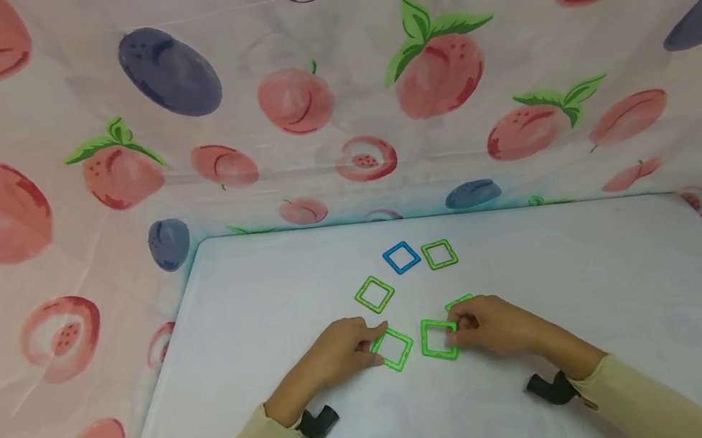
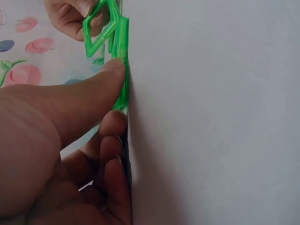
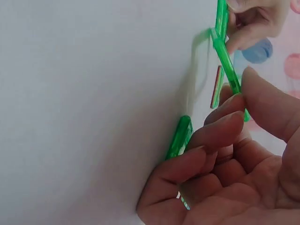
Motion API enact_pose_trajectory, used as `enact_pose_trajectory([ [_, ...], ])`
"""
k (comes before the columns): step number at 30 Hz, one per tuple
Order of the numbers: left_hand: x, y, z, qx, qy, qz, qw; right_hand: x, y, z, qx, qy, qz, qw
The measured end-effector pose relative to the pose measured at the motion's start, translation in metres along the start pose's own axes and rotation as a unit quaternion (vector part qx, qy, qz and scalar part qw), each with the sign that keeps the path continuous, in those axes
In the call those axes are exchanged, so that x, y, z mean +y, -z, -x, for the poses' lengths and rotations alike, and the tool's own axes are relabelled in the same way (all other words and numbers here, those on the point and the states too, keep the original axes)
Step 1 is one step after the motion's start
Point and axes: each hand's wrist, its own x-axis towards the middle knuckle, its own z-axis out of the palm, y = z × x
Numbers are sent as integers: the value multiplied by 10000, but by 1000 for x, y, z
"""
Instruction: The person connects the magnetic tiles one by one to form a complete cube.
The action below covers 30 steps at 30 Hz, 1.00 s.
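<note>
- In the head view, the table [image 1: 267, 279] is faced forward and downward, from farther off.
- In the wrist views, the left hand [image 2: 47, 126] and right hand [image 3: 234, 168] are each seen close, along the table.
- Both hands are shared by all views.

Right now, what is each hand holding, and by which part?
The left hand holds one green square frame around its left corner; the right hand pinches another green square frame by its right side.

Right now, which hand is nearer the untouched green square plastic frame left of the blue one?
The left hand, below and slightly left of that green frame in the head view. The right hand is farther off, to its lower right.
</note>
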Motion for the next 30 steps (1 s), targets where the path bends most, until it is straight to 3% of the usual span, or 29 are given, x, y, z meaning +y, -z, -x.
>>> enact_pose_trajectory([
  [5,0,1,0,-180,-155,-194,9995,4,5,0,-181,-137,-480,9986],
  [13,1,1,3,-54,-207,-265,9994,-4,5,-1,-228,-46,-1246,9919],
  [20,5,-1,3,63,-169,-258,9995,-14,3,-1,-135,-202,-1212,9923],
  [25,4,-2,2,169,-300,-362,9988,-19,3,-4,-287,-224,-1024,9941],
  [30,5,-2,2,17,-172,-490,9986,-25,0,-10,-493,-288,-1040,9929],
])
